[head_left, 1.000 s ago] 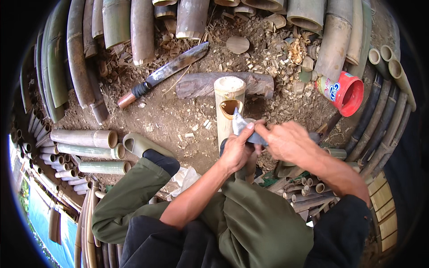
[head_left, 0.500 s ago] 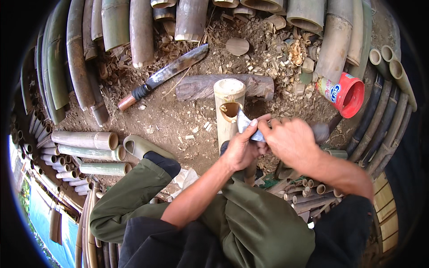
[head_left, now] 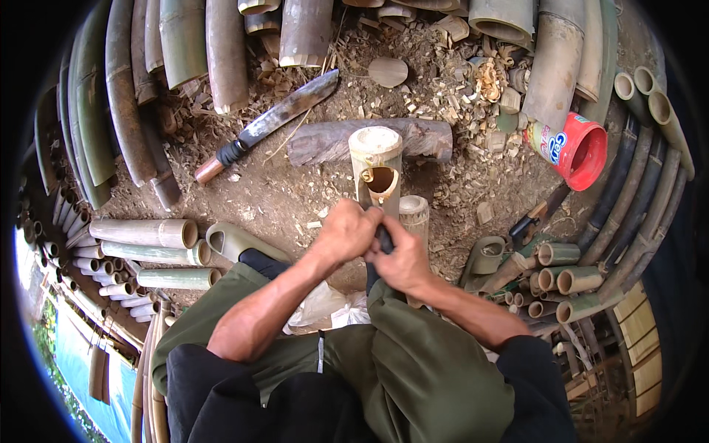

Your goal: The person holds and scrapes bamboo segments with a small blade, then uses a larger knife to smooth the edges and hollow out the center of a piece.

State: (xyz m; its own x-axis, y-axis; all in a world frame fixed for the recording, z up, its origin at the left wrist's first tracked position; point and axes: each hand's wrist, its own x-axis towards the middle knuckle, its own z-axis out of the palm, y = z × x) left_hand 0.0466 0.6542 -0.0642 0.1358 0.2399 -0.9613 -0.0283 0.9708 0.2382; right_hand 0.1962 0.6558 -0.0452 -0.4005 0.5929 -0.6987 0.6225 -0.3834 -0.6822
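A pale bamboo tube (head_left: 376, 151), with a hole cut in its side, leans up in front of me. Both my hands are closed together on a knife (head_left: 385, 240) just below that hole. Its narrow dark blade slants up to the hole's left edge. My right hand (head_left: 402, 258) wraps the black handle. My left hand (head_left: 347, 230) grips just beside it, covering the lower blade or upper handle. Just right of the tube stands a shorter bamboo piece (head_left: 415, 216). Across the ground behind the tube lies a dark wooden log (head_left: 321, 142).
A machete (head_left: 284, 112) lies left of the log. A red plastic tub (head_left: 585, 155) rests at the right, near another black-handled blade (head_left: 526, 221). Bamboo tubes (head_left: 168, 277) are stacked left and right, and more line the far side. Wood chips litter the dirt.
The knife has turned from pointing up-left at the hole's right side to standing at its left edge. My right hand has come left and down; my left hand has moved left and up.
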